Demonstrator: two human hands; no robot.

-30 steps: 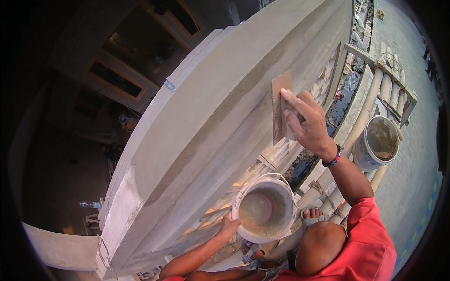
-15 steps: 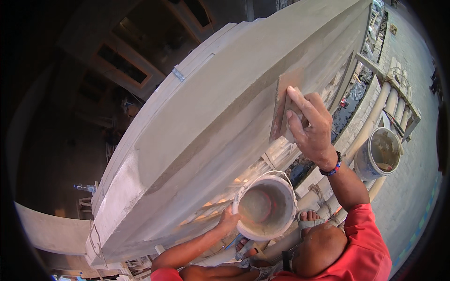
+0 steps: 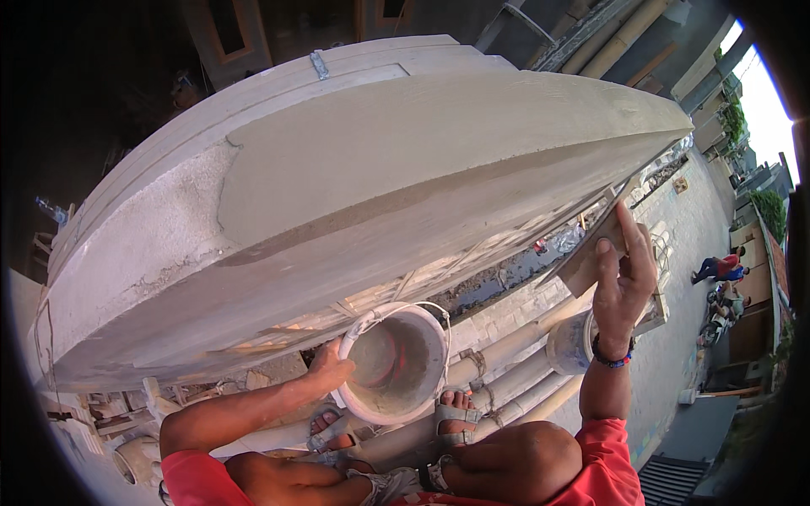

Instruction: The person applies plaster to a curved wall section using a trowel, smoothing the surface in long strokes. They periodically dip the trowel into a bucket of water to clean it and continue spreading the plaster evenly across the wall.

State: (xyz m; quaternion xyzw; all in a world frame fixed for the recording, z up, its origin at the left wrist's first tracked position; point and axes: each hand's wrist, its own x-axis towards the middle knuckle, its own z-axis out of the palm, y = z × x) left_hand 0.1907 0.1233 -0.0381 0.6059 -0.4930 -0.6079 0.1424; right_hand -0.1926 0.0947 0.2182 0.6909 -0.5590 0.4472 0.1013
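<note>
My left hand point(image 3: 331, 371) grips the rim of a white bucket point(image 3: 432, 331), whose inside is smeared with grey mortar. The bucket hangs in front of my knees, just below a long grey plastered ledge point(image 3: 405, 185). My right hand point(image 3: 623, 282) is raised to the right and holds a flat wooden float point(image 3: 582, 268) by its edge, near the ledge's lower right end. Whether the float touches the plaster is unclear. My sandalled feet point(image 3: 456, 413) rest on bamboo poles point(image 3: 498, 371) under the bucket.
A second grey bucket point(image 3: 567, 341) sits on the bamboo scaffold below my right wrist. Far below lies a paved street, where people point(image 3: 719, 268) crouch at the right. A dark building front with wooden window frames point(image 3: 228, 34) rises behind the ledge.
My right hand has carried the float off the ledge's face, down and to the right toward its lower end. The view has swung. The left hand keeps hold of the bucket.
</note>
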